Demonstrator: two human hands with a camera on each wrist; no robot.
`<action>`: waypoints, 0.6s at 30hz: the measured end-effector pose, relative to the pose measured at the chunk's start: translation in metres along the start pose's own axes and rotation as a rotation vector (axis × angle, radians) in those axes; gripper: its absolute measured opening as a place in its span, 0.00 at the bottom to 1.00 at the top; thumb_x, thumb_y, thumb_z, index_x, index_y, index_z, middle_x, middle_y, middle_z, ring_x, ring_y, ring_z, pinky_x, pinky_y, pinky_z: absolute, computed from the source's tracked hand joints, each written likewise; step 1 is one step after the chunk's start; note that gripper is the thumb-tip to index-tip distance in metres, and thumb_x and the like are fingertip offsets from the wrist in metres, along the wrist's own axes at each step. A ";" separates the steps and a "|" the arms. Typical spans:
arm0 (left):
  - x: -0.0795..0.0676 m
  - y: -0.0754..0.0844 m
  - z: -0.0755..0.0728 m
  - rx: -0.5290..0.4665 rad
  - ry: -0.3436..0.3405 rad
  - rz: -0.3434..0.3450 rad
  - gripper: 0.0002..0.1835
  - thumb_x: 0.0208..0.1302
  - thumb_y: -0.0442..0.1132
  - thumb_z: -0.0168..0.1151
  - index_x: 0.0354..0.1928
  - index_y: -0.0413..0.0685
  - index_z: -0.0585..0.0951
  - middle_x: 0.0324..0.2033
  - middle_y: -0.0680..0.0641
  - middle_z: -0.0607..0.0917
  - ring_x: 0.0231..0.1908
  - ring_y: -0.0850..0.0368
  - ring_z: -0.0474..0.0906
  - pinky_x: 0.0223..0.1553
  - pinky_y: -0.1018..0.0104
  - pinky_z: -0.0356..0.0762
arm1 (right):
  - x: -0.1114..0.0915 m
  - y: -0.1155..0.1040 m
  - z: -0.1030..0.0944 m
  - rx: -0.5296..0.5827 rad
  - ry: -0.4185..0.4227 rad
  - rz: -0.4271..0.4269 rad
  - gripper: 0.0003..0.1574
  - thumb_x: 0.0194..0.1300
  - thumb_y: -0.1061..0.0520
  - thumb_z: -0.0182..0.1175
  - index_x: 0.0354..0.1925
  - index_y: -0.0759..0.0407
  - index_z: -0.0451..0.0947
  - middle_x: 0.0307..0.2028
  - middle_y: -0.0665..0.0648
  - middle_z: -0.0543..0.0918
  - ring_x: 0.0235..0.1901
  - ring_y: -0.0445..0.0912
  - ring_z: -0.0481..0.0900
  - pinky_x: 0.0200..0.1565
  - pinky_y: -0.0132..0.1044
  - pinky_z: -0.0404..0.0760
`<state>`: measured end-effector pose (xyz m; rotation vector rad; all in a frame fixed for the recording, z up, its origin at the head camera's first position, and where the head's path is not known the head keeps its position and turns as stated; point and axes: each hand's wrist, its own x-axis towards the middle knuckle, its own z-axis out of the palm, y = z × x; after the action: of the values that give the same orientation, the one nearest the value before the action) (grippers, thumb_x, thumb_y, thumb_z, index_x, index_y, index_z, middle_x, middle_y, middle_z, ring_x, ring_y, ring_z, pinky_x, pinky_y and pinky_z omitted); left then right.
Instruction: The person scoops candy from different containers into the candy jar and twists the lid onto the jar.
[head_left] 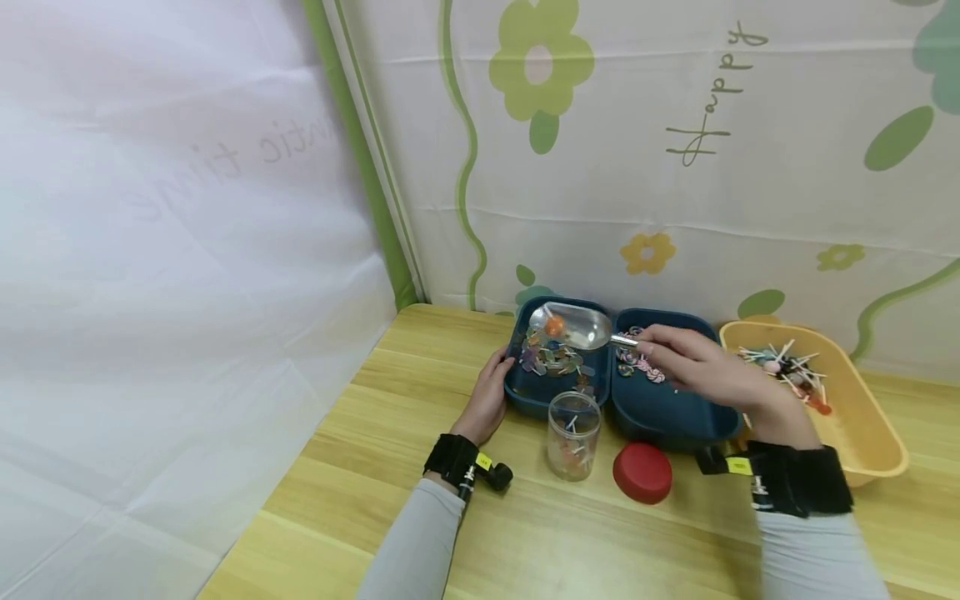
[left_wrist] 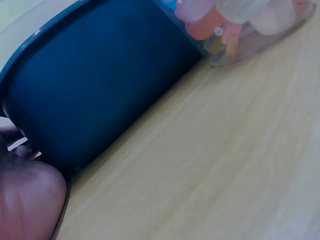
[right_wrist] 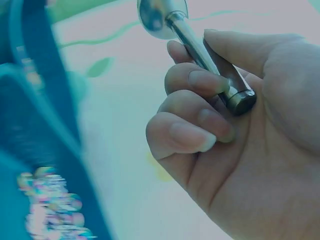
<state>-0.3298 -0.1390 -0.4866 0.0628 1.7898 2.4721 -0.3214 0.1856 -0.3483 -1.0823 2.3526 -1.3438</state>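
My right hand [head_left: 701,367] grips the handle of a shiny metal scoop [head_left: 592,329], fingers curled round it. The scoop hangs over the left blue bin [head_left: 517,387], with an orange round lollipop [head_left: 554,325] in its bowl. Translucent coloured pieces [head_left: 551,358] lie in that bin. At the bin's left side, my left hand [head_left: 486,400] holds its wall; part of the fingers is hidden behind the bin in the left wrist view. A clear jar [head_left: 573,437] stands in front, with colourful small pieces and a stick inside.
Beside the jar lies a red lid [head_left: 642,473]. A second blue bin [head_left: 675,429] with swirl-patterned pieces [head_left: 637,362] adjoins the first. Farther right is a yellow bin [head_left: 862,425] of lollipops [head_left: 791,371]. A printed curtain [head_left: 585,208] hangs behind the wooden table [head_left: 570,542].
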 end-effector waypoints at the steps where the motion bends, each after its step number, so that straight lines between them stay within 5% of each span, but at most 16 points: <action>1: 0.000 0.000 0.000 0.000 -0.003 0.000 0.26 0.84 0.43 0.39 0.79 0.46 0.59 0.77 0.43 0.60 0.76 0.49 0.55 0.76 0.51 0.55 | -0.005 -0.006 -0.004 -0.008 0.012 -0.027 0.11 0.83 0.60 0.45 0.48 0.59 0.75 0.22 0.56 0.67 0.15 0.49 0.63 0.18 0.40 0.68; 9: 0.000 0.000 -0.001 -0.001 -0.034 0.015 0.27 0.85 0.43 0.38 0.80 0.44 0.57 0.78 0.40 0.58 0.77 0.47 0.54 0.76 0.50 0.53 | -0.053 -0.046 -0.027 -0.150 0.159 -0.191 0.17 0.79 0.72 0.42 0.45 0.56 0.74 0.21 0.52 0.65 0.17 0.45 0.63 0.19 0.36 0.65; 18: -0.001 0.000 -0.002 0.001 -0.038 0.008 0.28 0.85 0.44 0.39 0.80 0.45 0.56 0.78 0.40 0.57 0.77 0.47 0.53 0.77 0.50 0.53 | -0.083 -0.075 -0.031 -0.322 0.193 -0.099 0.18 0.78 0.70 0.47 0.41 0.50 0.76 0.23 0.47 0.65 0.19 0.42 0.64 0.23 0.35 0.65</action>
<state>-0.3293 -0.1413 -0.4874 0.1162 1.7788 2.4581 -0.2425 0.2407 -0.2831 -1.2164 2.7627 -1.1733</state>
